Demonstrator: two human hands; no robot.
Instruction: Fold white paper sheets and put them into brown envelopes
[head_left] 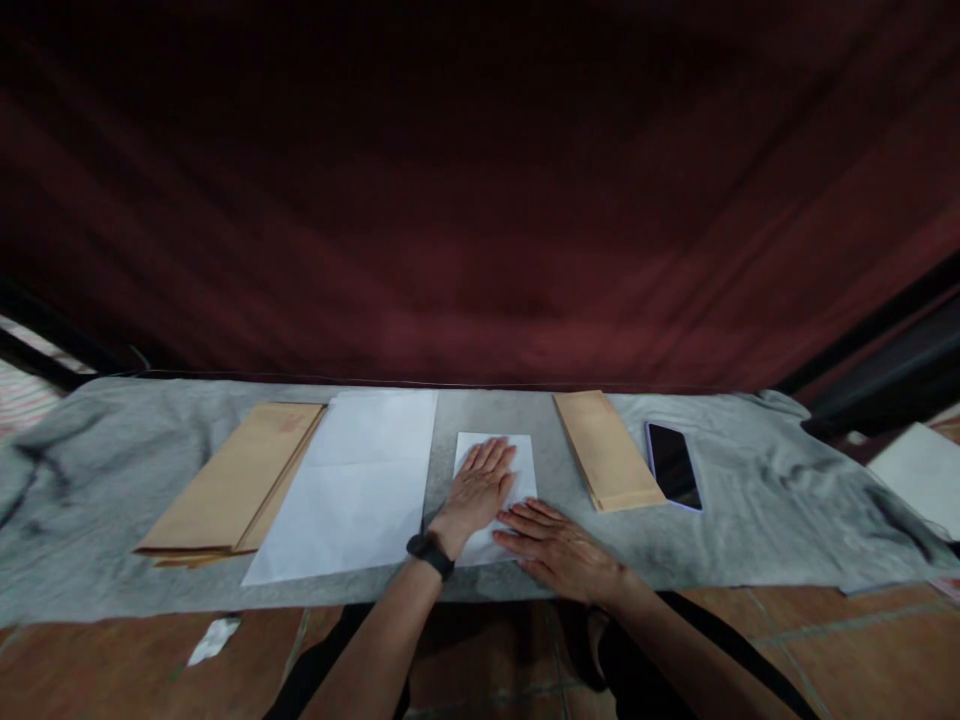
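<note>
A small white rectangle of paper (523,457), seemingly folded, lies in front of me on a grey cloth. My left hand (481,487) rests flat on it, fingers stretched out and pointing away from me; a dark watch band circles that wrist. My right hand (559,545) lies palm down over the paper's near right corner, its fingers extended toward the left. Both hands cover much of the paper. To its left are large white sheets (360,485), with a crease across the upper one.
Brown paper envelopes (236,475) are stacked at the left. More brown envelopes (606,450) lie to the right, beside a phone (673,465) with a dark screen. The grey cloth (765,500) covers the bench; a dark red curtain (480,250) hangs behind. A white scrap (214,639) lies on the tiled floor.
</note>
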